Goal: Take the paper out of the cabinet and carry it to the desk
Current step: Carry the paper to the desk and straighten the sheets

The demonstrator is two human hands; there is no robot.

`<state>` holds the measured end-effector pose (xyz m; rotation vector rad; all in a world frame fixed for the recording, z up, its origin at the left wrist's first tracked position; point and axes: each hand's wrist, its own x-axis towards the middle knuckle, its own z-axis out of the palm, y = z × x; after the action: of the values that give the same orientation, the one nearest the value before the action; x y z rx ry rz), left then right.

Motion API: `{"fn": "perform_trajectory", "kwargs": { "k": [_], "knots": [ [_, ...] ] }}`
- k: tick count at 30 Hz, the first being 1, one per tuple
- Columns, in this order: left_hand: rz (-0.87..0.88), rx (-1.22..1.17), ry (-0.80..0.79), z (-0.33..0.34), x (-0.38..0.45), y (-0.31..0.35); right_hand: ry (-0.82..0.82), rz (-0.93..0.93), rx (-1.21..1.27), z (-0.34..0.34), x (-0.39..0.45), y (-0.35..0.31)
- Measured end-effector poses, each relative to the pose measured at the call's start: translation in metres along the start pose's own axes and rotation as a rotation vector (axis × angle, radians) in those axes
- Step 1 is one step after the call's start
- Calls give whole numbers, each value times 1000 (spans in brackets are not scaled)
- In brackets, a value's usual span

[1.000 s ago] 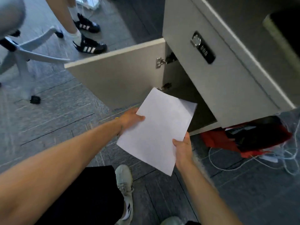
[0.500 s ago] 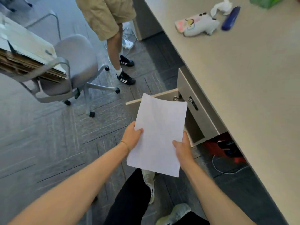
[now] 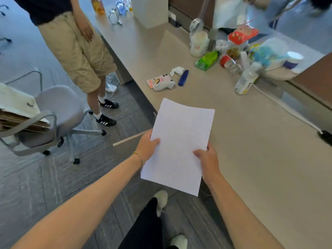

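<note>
This looks like an office. A long beige laminate desk (image 3: 251, 159) runs beside grey carpet-tile flooring (image 3: 36, 186), a grey swivel chair on castors (image 3: 59, 112) stands near it, and a cluttered row of bottles and packets (image 3: 233, 56) sits along the desk's far edge.

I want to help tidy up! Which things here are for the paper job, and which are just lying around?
For the job:
white sheet of paper
left hand and right hand, both holding it
long beige desk

Just lying about:
dark blue pen-shaped case
crumpled white tissue
green plastic packet
white plastic bottle
grey swivel chair
</note>
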<state>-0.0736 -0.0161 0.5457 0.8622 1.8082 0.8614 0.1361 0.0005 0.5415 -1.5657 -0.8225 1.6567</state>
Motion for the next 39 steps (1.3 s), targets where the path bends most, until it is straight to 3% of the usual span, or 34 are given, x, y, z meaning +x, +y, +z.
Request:
{"fn": "perform_trajectory", "kwargs": {
  "k": [11, 16, 25, 30, 34, 39],
  "knots": [
    [-21, -36, -355, 119, 81, 125, 382, -120, 50, -94, 49, -103],
    [-88, -30, -526, 172, 121, 169, 495, -49, 50, -133, 75, -117],
    [102, 58, -622, 278, 142, 216, 776, 17, 269, -203, 121, -136],
    [200, -29, -507, 300, 147, 224, 840, -92, 329, -216, 124, -147],
    [165, -41, -482, 306, 150, 204, 827, -192, 262, -215, 122, -129],
    [81, 14, -488, 314, 153, 174, 805, -142, 356, -219, 132, -98]
  ]
}}
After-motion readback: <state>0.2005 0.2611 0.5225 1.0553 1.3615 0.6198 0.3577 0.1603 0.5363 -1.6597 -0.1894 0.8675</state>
